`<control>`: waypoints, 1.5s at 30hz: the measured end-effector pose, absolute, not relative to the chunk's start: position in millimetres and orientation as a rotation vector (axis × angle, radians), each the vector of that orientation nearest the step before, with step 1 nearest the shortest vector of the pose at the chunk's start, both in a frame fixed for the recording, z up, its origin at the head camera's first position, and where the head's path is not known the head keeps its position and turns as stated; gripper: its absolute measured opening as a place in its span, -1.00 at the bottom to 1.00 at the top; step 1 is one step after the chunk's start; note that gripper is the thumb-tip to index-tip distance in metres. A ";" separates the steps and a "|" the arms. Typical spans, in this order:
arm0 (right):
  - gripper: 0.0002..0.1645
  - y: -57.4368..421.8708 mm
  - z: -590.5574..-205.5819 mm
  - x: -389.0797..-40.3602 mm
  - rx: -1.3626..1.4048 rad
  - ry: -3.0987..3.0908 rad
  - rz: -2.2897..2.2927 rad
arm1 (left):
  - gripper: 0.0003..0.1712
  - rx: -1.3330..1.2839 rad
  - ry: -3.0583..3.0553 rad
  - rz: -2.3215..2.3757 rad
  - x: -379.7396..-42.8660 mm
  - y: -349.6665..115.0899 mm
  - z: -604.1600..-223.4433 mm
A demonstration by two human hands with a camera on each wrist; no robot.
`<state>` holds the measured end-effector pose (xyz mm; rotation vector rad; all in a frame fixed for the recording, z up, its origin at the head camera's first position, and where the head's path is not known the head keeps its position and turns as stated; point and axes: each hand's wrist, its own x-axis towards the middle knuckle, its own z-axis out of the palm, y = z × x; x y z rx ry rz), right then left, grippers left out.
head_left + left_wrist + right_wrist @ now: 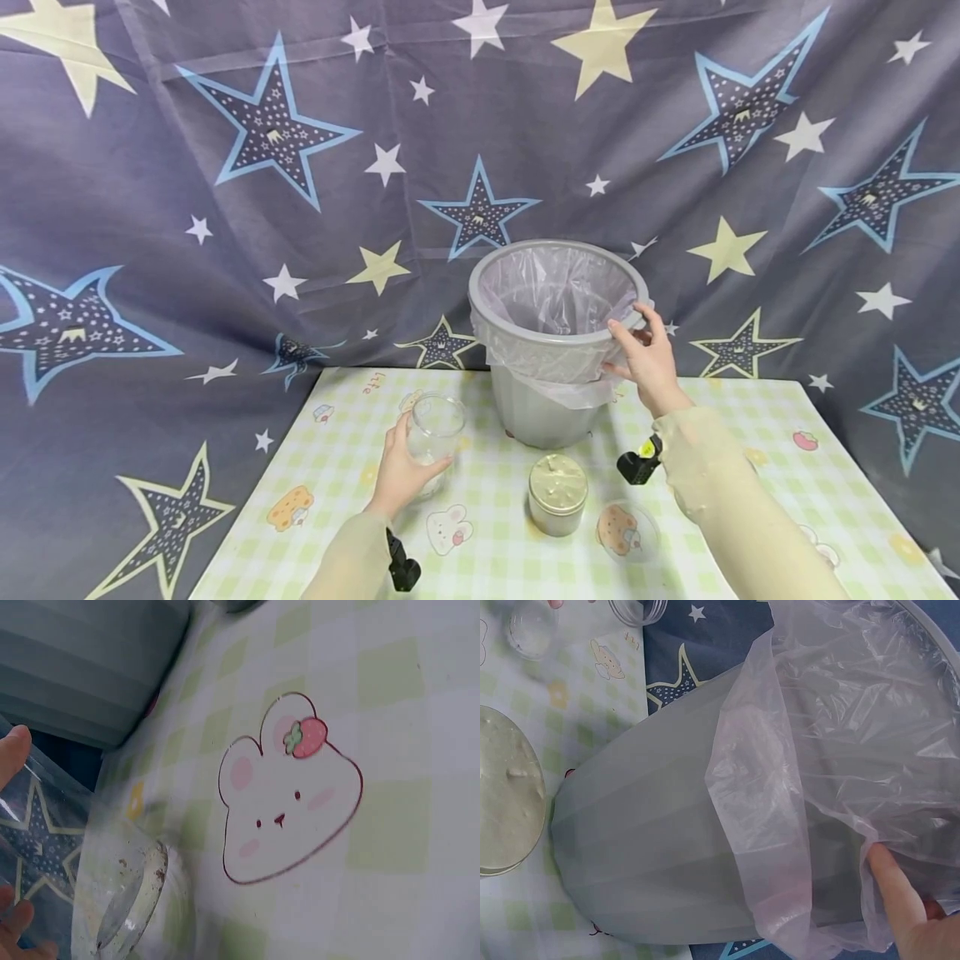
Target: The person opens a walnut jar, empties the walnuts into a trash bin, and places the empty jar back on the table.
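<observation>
A clear jar stands near the table's left side, and my left hand holds it round the side. In the left wrist view the jar shows brownish specks at its base. My right hand grips the right rim of a grey trash bin, its fingers over the edge. A thin translucent bag lines the bin and folds over the rim. In the right wrist view a finger presses the loose edge of this bag.
A round metal tin with a yellowish lid stands in front of the bin. Right of it lies a clear round disc, faintly visible. A checked cloth with cartoon prints covers the table; a star-patterned curtain hangs behind.
</observation>
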<state>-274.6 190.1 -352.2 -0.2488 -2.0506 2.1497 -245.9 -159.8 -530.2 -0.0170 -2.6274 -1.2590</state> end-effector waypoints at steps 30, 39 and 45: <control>-0.25 190.5 -353.7 -274.7 -0.257 -2.038 2.166 | 0.32 0.095 -2.627 -1.461 -238.3 -197.6 -545.3; -0.26 189.1 -354.6 -274.6 -0.250 -2.048 2.146 | 0.30 0.087 -2.606 -1.483 -237.9 -198.5 -548.3; -0.25 190.9 -353.3 -274.1 -0.240 -2.050 2.152 | 0.28 0.075 -2.608 -1.473 -238.9 -197.1 -547.6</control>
